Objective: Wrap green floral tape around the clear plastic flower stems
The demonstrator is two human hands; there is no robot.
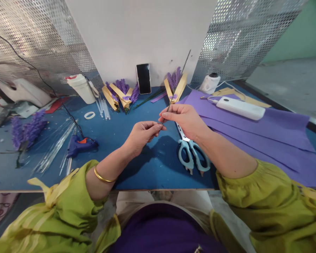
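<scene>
My left hand (pixel 143 135) and my right hand (pixel 184 119) meet above the blue table (pixel 137 165), both pinched on a thin dark wire stem (pixel 177 82). The stem runs up and away from my fingertips toward the white back wall. The left fingers pinch its lower end; the right fingers grip it just above. Light blue scissors (pixel 193 156) lie on the table directly under my right wrist. Purple foam sheets (pixel 252 130) spread out to the right of my right hand.
A blue glue gun (pixel 80 144) and clear glue sticks (pixel 52 149) lie at left, near purple flower sprigs (pixel 26 130). At the back stand a white jar (pixel 80 88), a phone (pixel 143 78), tan-wrapped purple flower bundles (pixel 121 93), and a white power bank (pixel 239 108).
</scene>
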